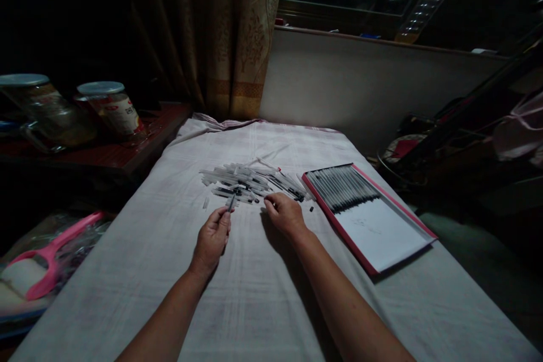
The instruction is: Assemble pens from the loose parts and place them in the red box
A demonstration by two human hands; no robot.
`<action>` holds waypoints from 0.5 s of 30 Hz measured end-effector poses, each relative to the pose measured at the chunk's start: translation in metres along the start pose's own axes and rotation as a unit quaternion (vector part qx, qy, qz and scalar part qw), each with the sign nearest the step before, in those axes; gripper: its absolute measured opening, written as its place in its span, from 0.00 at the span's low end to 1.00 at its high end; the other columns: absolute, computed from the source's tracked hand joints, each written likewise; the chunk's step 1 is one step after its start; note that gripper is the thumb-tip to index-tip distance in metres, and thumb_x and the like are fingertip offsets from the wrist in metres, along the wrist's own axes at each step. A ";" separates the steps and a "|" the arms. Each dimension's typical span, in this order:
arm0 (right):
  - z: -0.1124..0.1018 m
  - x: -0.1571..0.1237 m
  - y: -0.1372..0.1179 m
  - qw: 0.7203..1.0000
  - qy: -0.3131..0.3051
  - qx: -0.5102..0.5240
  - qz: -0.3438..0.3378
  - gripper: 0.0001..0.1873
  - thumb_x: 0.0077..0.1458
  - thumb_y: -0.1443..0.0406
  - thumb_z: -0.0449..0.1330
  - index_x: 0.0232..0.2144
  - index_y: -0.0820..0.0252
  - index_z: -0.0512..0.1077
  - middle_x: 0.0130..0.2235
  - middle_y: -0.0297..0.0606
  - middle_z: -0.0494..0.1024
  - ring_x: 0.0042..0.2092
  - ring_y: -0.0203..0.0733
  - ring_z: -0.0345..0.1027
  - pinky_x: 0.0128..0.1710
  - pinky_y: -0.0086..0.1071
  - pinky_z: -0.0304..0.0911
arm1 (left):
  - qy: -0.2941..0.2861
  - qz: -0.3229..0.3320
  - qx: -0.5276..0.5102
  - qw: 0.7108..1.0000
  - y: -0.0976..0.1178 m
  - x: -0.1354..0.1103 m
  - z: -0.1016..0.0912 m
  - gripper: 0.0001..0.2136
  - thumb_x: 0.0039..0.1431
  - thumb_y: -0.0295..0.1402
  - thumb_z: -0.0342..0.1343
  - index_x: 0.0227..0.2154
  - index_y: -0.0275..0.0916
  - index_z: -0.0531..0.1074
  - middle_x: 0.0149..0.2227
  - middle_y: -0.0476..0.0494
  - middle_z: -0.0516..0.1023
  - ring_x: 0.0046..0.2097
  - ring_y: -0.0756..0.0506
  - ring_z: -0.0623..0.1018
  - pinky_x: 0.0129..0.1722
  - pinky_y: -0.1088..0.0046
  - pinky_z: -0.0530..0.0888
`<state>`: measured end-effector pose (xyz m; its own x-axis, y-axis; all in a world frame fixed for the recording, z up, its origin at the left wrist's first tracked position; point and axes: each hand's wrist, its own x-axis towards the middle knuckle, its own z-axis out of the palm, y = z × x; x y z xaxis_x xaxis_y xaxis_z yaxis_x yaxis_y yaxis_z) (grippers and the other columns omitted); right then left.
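Note:
In the head view a pile of pen parts [235, 175], clear barrels and dark pieces, lies loose mid-table. Closed around a pen [231, 202], my left hand [212, 237] is just in front of the pile, the pen's tip pointing away from me. My right hand [285, 212] is at the pile's near right edge with its fingers pinched together; whatever is between them is too small to make out. To the right, a shallow red-edged box [405, 203] holds a row of pens [341, 184] side by side in its far part, dark ends towards me.
A pale checked cloth [237, 305] covers the table. A small black cap [311, 209] lies between pile and box. Lidded jars [112, 107] stand on a dark red cabinet [139, 153] at left, above a pink-handled object [55, 254]. Behind are a curtain [229, 39] and a windowsill bottle [426, 11].

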<state>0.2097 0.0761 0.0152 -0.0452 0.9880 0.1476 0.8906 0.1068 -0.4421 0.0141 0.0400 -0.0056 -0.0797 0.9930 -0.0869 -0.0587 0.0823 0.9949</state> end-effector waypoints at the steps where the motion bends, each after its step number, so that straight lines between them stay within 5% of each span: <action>1: 0.001 0.006 -0.004 1.000 -0.006 -0.020 0.006 0.13 0.61 0.62 0.54 0.41 0.54 0.78 0.43 0.40 0.80 0.44 0.43 0.72 0.41 0.31 0.61 | -0.003 0.002 0.010 1.000 -0.001 0.000 0.000 0.26 0.50 0.55 0.57 0.42 0.36 0.71 0.21 0.58 0.63 0.17 0.56 0.61 0.14 0.82 0.56; 7: 0.012 0.035 -0.027 0.994 -0.067 -0.085 0.019 0.15 0.61 0.57 0.54 0.41 0.54 0.77 0.44 0.44 0.79 0.45 0.48 0.73 0.41 0.35 0.63 | -0.033 0.029 0.063 0.997 -0.008 -0.001 -0.003 0.23 0.55 0.52 0.55 0.42 0.35 0.72 0.20 0.57 0.61 0.18 0.55 0.60 0.16 0.81 0.56; 15: 0.006 0.041 -0.022 0.997 -0.075 0.027 0.012 0.16 0.57 0.65 0.55 0.46 0.54 0.75 0.46 0.43 0.79 0.49 0.49 0.71 0.47 0.39 0.63 | -0.035 0.079 0.122 0.989 -0.015 -0.001 -0.003 0.18 0.59 0.46 0.52 0.41 0.37 0.75 0.24 0.52 0.70 0.21 0.53 0.69 0.20 0.80 0.66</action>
<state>0.1855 0.1149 0.0256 -0.0941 0.9956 0.0041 0.8668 0.0840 -0.4915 0.0124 0.0375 -0.0201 0.0011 0.9978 0.0667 0.1923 -0.0656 0.9791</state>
